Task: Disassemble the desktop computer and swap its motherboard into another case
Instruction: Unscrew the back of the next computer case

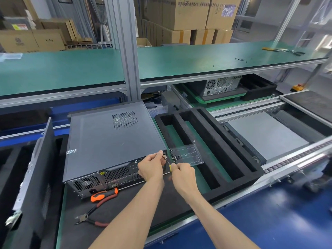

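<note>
A grey desktop computer case (107,141) lies flat on a black foam mat, its rear panel with fan grilles facing me. My left hand (152,166) is at the case's rear right corner, its fingers pinching the tip of a thin screwdriver (168,161) against the panel. My right hand (183,172) grips the screwdriver's yellow handle just right of the case. A clear plastic tray (188,155) holding several small black screws sits right beside the hands. Another case (28,186) stands on edge at the far left.
An orange-handled screwdriver (104,194) and red-handled cutters (91,217) lie on the mat in front of the case. A black foam insert (215,141) with long slots lies to the right. A second computer (221,86) sits under the green shelf behind.
</note>
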Demonstrator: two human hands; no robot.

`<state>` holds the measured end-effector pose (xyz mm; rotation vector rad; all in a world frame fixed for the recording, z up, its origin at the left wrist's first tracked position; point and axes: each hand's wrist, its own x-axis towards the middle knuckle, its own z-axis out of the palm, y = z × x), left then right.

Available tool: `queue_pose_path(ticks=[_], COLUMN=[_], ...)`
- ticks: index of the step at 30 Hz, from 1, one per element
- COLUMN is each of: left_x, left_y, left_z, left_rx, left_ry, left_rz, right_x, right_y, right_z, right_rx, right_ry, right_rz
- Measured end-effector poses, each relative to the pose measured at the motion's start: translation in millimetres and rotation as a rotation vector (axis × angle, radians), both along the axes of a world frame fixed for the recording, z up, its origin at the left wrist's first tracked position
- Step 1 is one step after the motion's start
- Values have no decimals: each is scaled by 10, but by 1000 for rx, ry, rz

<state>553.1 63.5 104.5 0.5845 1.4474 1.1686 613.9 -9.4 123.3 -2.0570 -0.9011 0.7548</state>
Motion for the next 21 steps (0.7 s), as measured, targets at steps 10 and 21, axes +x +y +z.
queue_pose_path(ticks=[10, 21], left_x=[26, 29], left_y=[56, 52], left_z=[65, 86], left_rx=[-154, -166], left_ry=[-236, -311], left_rz=[27, 33], right_x=[33, 27], right_y=[13, -11], right_z=[22, 12], right_rx=[-4, -5], right_ry=[-44, -33], right_rz=[23, 21])
